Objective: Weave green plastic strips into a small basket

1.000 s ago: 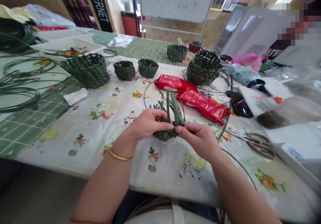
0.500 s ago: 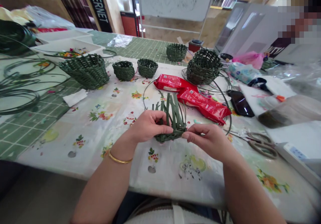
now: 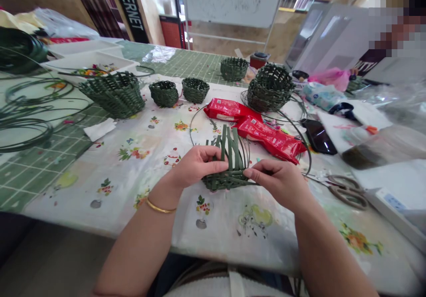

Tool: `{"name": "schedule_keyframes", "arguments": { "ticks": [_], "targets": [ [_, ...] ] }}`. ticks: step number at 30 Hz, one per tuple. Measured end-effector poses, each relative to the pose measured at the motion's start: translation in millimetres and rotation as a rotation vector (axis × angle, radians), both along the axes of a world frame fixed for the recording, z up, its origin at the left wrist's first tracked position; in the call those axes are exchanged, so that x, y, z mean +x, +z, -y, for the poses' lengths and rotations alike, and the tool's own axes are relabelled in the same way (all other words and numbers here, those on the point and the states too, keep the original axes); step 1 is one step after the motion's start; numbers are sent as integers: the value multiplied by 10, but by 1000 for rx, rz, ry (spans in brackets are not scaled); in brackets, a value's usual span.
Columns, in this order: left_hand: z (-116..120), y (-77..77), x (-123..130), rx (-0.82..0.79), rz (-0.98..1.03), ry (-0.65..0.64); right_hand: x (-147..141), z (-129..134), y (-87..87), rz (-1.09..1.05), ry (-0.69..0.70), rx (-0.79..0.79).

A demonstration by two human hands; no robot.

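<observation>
"What are those hands doing?"

"The left hand (image 3: 198, 166), a gold bangle (image 3: 161, 206) on its wrist, is curled closed around the upright green strips of a half-woven basket (image 3: 226, 181). The right hand (image 3: 278, 184) grips a flat strip at the right edge of the woven base, pinched between thumb and fingers."

"Where's the basket?"

"Right in front of the person, over the floral tablecloth (image 3: 143, 177). I can't tell whether it touches the cloth."

"What's around it?"

"A loop of green strip (image 3: 196, 126) curves behind it, and two red packets (image 3: 271, 139) lie just beyond. Off to the right are scissors (image 3: 348, 193) and a dark phone (image 3: 317, 136)."

"And farther off?"

"Five green woven baskets (image 3: 163, 94) stand across the far part of the table. Far left, there's a white tray (image 3: 89, 64) and coils of green strip (image 3: 20, 51), and a whiteboard (image 3: 233, 0) stands beyond the table."
</observation>
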State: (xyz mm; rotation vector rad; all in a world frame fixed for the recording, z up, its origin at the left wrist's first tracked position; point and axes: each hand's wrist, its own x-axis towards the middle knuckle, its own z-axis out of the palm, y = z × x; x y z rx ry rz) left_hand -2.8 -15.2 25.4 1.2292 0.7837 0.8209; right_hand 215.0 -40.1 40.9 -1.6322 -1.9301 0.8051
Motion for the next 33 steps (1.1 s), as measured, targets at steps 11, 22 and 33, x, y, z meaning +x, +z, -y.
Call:
{"name": "schedule_keyframes", "arguments": {
  "ticks": [11,22,33],
  "targets": [
    [-9,5,-7,-69,26,-14,-4,-28,-36,-95,-6,-92],
    [-25,-10,74,-129,37,102,6,-62,-79,-147,21,-153],
    [-61,-31,51,-148,92,122,-45,-36,-46,-177,9,-174]
  ]
}}
